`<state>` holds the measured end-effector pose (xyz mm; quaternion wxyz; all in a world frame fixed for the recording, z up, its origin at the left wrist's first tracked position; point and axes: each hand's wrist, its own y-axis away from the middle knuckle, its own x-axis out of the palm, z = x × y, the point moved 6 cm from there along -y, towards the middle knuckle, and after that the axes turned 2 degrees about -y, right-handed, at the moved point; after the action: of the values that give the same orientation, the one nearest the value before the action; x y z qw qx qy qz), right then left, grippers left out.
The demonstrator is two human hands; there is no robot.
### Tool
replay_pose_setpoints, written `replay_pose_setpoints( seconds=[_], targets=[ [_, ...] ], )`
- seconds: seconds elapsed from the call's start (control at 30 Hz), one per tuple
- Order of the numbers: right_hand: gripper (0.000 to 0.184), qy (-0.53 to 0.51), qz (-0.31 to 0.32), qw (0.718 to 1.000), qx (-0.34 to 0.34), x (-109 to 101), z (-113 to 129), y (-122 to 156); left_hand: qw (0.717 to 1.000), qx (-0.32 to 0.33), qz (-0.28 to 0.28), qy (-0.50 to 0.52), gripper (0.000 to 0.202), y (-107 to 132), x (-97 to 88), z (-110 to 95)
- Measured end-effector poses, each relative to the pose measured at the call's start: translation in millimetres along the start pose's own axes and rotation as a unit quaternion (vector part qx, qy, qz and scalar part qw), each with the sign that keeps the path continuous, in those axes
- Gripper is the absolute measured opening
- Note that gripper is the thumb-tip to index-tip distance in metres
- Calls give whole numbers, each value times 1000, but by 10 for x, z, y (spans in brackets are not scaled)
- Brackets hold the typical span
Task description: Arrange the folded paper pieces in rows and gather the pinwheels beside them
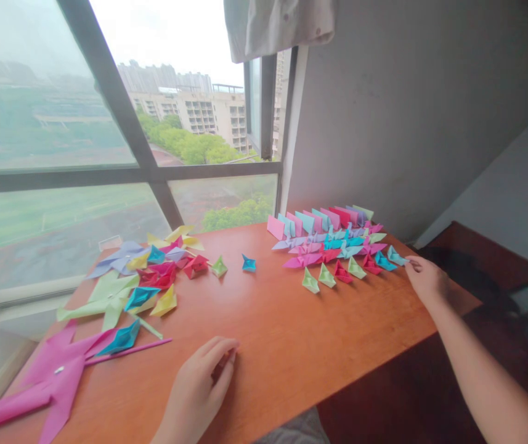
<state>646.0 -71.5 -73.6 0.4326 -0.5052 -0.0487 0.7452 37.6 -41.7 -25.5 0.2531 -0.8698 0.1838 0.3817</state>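
Observation:
My right hand (424, 276) reaches to the right end of a row of small folded paper shapes, its fingertips pinched at a light blue paper piece (397, 256) on the wooden table (291, 333). My left hand (201, 382) rests near the table's front edge with fingers loosely curled; whether it holds anything I cannot make out. The nearest row holds green (310, 281), red (342, 272) and blue (384, 261) folded pieces. Behind them lie rows of pink, cyan and purple folded shapes (328, 240).
A large pink paper pinwheel (46, 379) lies at the front left, a green pinwheel (106, 296) and a heap of coloured folds (162, 268) beyond it. Single green (219, 266) and blue (248, 263) pieces sit mid-table. A window stands behind, a grey wall on the right.

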Motion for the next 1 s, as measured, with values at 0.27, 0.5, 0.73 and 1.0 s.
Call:
replay_pose_setpoints(
  seconds=[0.27, 0.5, 0.73, 1.0],
  targets=[
    [36, -6, -1, 1000, -3, 16, -24, -10, 1000, 8, -5, -4, 17, 0, -10, -10],
    [37, -1, -3, 1000, -3, 15, -21, -17, 1000, 2, -2, -4, 17, 8, -10, -12],
    [35, 3, -3, 1000, -3, 12, -24, -14, 1000, 3, 4, -2, 17, 14, 8, 11],
    [32, 12, -55, 998, 36, -169, 158, 35, 999, -26, 31, 9, 19, -1, 2, -37]
  ],
)
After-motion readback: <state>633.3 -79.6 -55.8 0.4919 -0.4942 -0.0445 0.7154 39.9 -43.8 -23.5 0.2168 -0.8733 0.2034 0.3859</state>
